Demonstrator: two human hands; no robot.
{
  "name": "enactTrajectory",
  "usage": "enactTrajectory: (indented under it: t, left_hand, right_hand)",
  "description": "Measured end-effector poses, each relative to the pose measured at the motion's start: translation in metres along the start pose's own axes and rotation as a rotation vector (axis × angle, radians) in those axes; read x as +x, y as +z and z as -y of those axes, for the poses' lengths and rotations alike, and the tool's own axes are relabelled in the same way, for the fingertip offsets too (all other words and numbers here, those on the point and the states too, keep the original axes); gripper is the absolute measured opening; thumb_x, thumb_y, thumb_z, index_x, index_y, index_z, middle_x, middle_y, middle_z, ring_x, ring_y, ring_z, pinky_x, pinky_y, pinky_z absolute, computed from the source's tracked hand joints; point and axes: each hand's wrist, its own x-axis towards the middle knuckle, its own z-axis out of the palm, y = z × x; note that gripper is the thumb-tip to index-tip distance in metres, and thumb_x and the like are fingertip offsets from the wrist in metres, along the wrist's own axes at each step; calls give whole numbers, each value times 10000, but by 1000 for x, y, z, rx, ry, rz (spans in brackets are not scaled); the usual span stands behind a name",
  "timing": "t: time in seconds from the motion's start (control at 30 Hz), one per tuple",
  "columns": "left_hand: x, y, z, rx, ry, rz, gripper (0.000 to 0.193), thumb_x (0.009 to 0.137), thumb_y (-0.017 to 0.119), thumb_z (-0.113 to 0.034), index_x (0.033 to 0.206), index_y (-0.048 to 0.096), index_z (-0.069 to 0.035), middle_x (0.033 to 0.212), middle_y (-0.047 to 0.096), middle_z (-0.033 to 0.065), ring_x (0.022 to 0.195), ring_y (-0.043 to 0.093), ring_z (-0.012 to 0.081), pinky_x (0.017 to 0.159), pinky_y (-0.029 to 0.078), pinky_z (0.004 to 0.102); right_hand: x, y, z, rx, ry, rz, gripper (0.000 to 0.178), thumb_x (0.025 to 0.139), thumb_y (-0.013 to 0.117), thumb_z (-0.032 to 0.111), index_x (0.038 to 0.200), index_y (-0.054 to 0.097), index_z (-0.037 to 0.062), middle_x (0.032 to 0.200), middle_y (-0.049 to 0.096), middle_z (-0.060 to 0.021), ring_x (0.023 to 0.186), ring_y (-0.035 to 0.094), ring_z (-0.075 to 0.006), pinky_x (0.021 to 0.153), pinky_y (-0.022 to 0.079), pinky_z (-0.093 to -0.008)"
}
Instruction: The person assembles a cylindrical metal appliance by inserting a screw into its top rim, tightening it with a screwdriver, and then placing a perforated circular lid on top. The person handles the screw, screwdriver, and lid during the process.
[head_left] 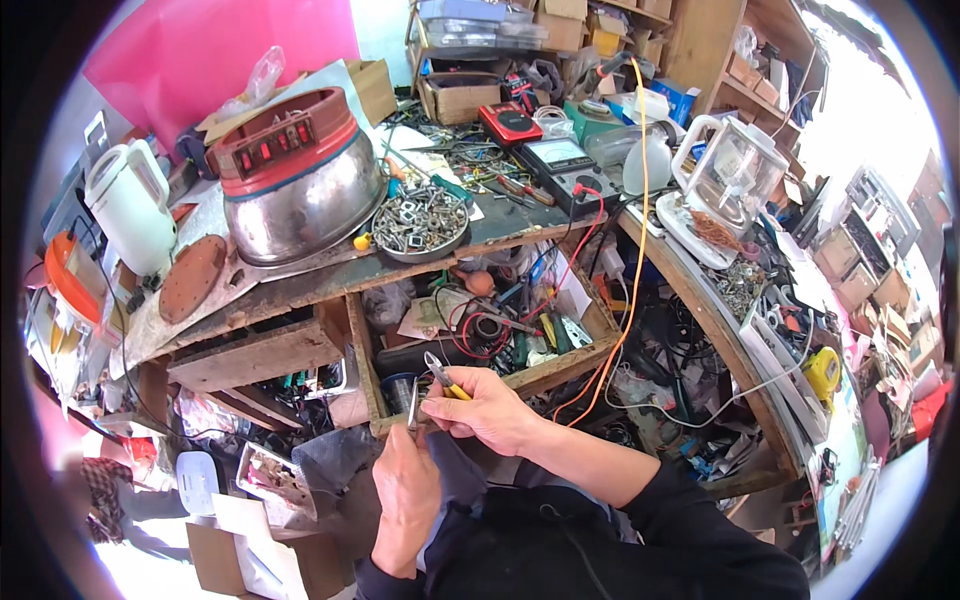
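Note:
Both my hands are raised before an open wooden drawer. In my right hand is a pair of pliers with yellow handles and silver jaws, which point up and to the left. My left hand is closed round the lower end of a thin silver metal piece that stands upright; its exact kind I cannot make out. The fingertips of my right hand are close beside this piece; whether they touch it is unclear.
On the bench stand an upturned steel pot with a red base and a bowl of screws. Behind are a multimeter and loose tools. An orange cord hangs down past the drawer. A glass jug stands at right.

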Motion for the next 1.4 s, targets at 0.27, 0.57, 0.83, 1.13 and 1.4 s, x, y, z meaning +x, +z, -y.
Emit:
enactTrajectory:
  t: [0.27, 0.57, 0.83, 1.13, 1.4]
  left_hand:
    - [1, 3, -1, 15, -35, 69, 100, 1002, 595, -82, 1030, 533, -9, 831, 646, 243, 732, 650, 470, 600, 517, 532]
    - [5, 1, -5, -31, 17, 42, 136, 1007, 601, -82, 1102, 553, 2, 865, 659, 242, 758, 658, 467, 618, 522, 523]
    - [3, 9, 5, -485, -221, 81, 189, 1036, 601, -97, 1155, 621, 49, 813, 673, 154, 656, 671, 262, 595, 533, 383]
    - [28, -23, -6, -1054, -521, 268, 186, 1041, 626, -133, 1062, 680, 43, 792, 655, 51, 581, 605, 113, 533, 514, 277]
    - [33, -26, -2, -759, -362, 349, 173, 1021, 638, -126, 943, 644, 29, 683, 630, 26, 564, 593, 90, 510, 469, 274]
  right_hand:
    - [-8, 4, 4, -89, -133, -125, 118, 925, 759, 33, 942, 644, 50, 799, 667, -37, 638, 574, -64, 516, 385, -192]
    - [-3, 2, -3, -7, -177, -120, 102, 945, 748, 62, 968, 649, 49, 803, 656, -63, 586, 486, -42, 513, 345, -196]
    - [-2, -1, -4, 57, -177, -150, 81, 955, 737, 78, 964, 659, 58, 778, 649, -7, 572, 473, -22, 502, 328, -193]
    - [-17, 3, 1, -512, -235, -100, 139, 953, 734, 122, 957, 670, -1, 856, 701, -12, 808, 604, -55, 733, 514, -254]
    - [-26, -4, 9, -995, -433, -56, 154, 892, 772, 78, 928, 647, -5, 792, 681, -74, 697, 584, -110, 645, 484, -296]
